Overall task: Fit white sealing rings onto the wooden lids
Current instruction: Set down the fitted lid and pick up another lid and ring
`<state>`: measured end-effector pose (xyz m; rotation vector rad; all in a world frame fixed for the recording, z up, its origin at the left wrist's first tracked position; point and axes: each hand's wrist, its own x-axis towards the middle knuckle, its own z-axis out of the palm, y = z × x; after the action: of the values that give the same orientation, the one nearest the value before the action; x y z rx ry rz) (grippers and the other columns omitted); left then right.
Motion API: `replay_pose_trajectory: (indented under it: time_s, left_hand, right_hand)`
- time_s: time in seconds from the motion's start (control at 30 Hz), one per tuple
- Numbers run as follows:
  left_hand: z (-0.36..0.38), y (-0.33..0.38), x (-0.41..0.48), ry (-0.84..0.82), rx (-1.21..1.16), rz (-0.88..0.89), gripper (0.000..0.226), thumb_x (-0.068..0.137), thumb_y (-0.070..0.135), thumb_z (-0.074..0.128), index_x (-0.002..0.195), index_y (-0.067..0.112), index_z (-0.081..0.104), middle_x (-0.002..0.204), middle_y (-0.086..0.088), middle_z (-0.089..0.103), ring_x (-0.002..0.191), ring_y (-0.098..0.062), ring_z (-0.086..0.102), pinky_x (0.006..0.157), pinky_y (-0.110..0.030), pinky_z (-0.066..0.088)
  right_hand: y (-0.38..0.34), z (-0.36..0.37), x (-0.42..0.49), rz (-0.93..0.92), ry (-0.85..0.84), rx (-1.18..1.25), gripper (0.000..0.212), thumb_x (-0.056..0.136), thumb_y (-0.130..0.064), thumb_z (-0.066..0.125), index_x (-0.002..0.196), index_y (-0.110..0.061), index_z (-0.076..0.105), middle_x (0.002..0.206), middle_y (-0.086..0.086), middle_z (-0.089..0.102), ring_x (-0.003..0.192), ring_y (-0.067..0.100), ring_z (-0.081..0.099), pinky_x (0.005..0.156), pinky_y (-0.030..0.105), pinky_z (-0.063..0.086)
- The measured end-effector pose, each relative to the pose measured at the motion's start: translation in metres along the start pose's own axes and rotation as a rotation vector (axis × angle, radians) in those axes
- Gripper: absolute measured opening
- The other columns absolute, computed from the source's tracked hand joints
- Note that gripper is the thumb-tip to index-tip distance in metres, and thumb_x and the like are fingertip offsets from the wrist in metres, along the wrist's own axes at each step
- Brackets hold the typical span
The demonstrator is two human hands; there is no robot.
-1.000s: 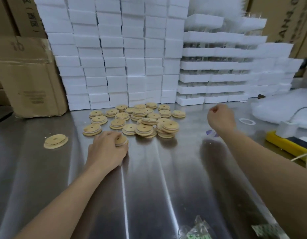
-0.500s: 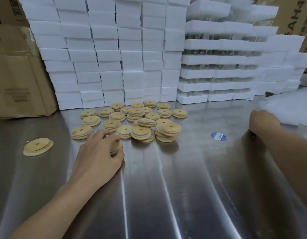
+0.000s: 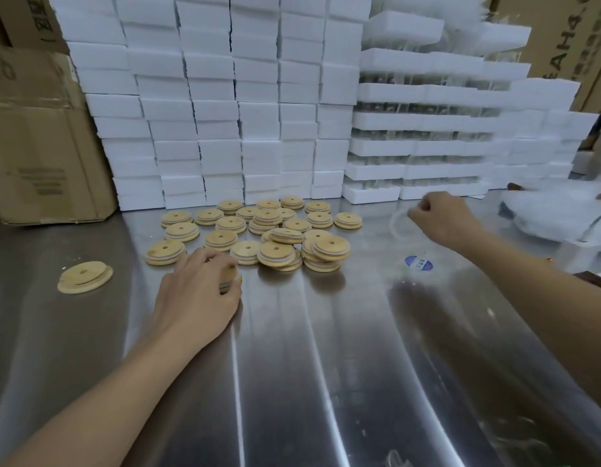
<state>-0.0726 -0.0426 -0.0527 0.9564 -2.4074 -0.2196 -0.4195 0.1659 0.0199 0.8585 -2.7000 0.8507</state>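
Note:
Several round wooden lids [image 3: 262, 230] with centre holes lie heaped on the steel table [image 3: 326, 348], most showing a white ring at the edge. My left hand [image 3: 198, 294] lies over one wooden lid [image 3: 230, 281] at the near side of the heap, fingers curled around it. My right hand [image 3: 444, 220] hovers to the right of the heap, pinching a blurred, translucent white sealing ring [image 3: 398, 224] that hangs from its fingertips. Two bare lids [image 3: 85, 276] rest stacked apart at the left.
White foam blocks [image 3: 225, 102] are piled high behind the lids, with foam trays [image 3: 427, 123] to the right. A cardboard box [image 3: 46, 136] stands at the back left. A blue round sticker [image 3: 417, 263] is on the table. White plastic bags [image 3: 562, 210] lie far right.
My right hand reached far right, then came back left toward the heap, now carrying a white ring. My left hand stayed on the same lid.

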Motion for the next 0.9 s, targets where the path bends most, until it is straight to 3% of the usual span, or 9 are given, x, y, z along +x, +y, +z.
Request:
replay_pose_trajectory:
  time_s: [0.1,0.2,0.27,0.37,0.47,0.6,0.67,0.77,0.9]
  left_hand:
    - [0.001,-0.002,-0.001,0.015,-0.088,0.018,0.031,0.101,0.031,0.065,0.133,0.030,0.068,0.137,0.006,0.057,0.132,-0.022,0.048,0.106,-0.042,0.046]
    - [0.003,-0.004,0.001,0.042,-0.227,-0.009,0.034,0.098,0.022,0.070,0.132,0.031,0.069,0.137,0.006,0.056,0.133,-0.020,0.050,0.106,-0.030,0.039]
    - [-0.003,-0.004,0.003,0.095,-0.372,-0.104,0.033,0.098,0.015,0.068,0.126,0.033,0.071,0.134,0.005,0.058,0.133,-0.020,0.053,0.107,-0.028,0.036]
    - [-0.018,-0.023,0.003,0.207,-0.421,-0.164,0.033,0.099,0.010,0.063,0.120,0.034,0.073,0.124,0.008,0.058,0.128,-0.021,0.057,0.105,-0.033,0.042]
    - [-0.041,-0.070,0.000,0.316,-0.073,-0.180,0.038,0.095,0.011,0.062,0.128,0.028,0.069,0.137,-0.002,0.059,0.129,-0.029,0.052,0.101,-0.043,0.045]
    - [-0.058,-0.111,-0.004,0.021,0.164,-0.437,0.054,0.104,0.042,0.053,0.157,0.029,0.048,0.170,-0.010,0.033,0.154,-0.036,0.029,0.123,-0.050,0.030]
    - [-0.056,-0.109,-0.005,-0.048,0.182,-0.443,0.048,0.105,0.046,0.052,0.151,0.032,0.054,0.162,-0.009,0.045,0.147,-0.036,0.043,0.116,-0.049,0.037]
    - [-0.057,-0.101,-0.005,0.052,0.159,-0.365,0.030,0.105,0.038,0.056,0.133,0.033,0.068,0.137,-0.010,0.062,0.123,-0.037,0.060,0.098,-0.047,0.052]
    - [-0.060,-0.092,-0.004,0.089,-0.016,-0.421,0.018,0.100,0.031,0.066,0.116,0.032,0.074,0.124,-0.012,0.069,0.115,-0.038,0.064,0.108,-0.049,0.049]
  right_hand:
    - [-0.067,-0.005,-0.046,-0.074,0.021,0.452,0.024,0.086,-0.030,0.048,0.068,-0.018,0.037,0.063,-0.006,0.040,0.059,0.016,0.032,0.057,0.033,0.025]
    - [-0.128,0.004,-0.085,-0.024,-0.077,0.797,0.015,0.079,-0.024,0.043,0.066,-0.017,0.040,0.067,0.002,0.040,0.058,0.020,0.031,0.057,0.033,0.023]
    - [-0.161,0.024,-0.111,-0.011,-0.186,0.864,0.017,0.078,-0.020,0.041,0.061,-0.017,0.041,0.065,0.003,0.042,0.056,0.020,0.030,0.056,0.034,0.022]
    - [-0.185,0.066,-0.150,-0.115,-0.287,0.757,0.022,0.090,-0.018,0.042,0.068,-0.015,0.045,0.070,0.006,0.046,0.065,0.022,0.039,0.060,0.037,0.029]
    - [-0.178,0.095,-0.170,-0.248,-0.347,0.566,0.021,0.100,-0.016,0.051,0.080,-0.010,0.057,0.080,0.010,0.063,0.077,0.024,0.056,0.073,0.042,0.044]
    - [-0.164,0.101,-0.162,-0.333,-0.299,0.465,0.015,0.097,-0.019,0.057,0.084,-0.015,0.064,0.073,0.001,0.070,0.067,0.012,0.063,0.064,0.034,0.045]
    - [-0.157,0.103,-0.158,-0.359,-0.279,0.384,0.015,0.095,-0.022,0.059,0.081,-0.022,0.064,0.068,-0.004,0.068,0.063,0.007,0.062,0.062,0.030,0.047]
    - [-0.150,0.106,-0.153,-0.364,-0.288,0.359,0.017,0.095,-0.020,0.061,0.079,-0.025,0.065,0.065,-0.009,0.067,0.062,0.000,0.062,0.058,0.021,0.042]
    - [-0.148,0.104,-0.148,-0.390,-0.342,0.414,0.017,0.098,-0.018,0.062,0.085,-0.027,0.068,0.070,-0.010,0.068,0.060,-0.001,0.060,0.057,0.012,0.039]
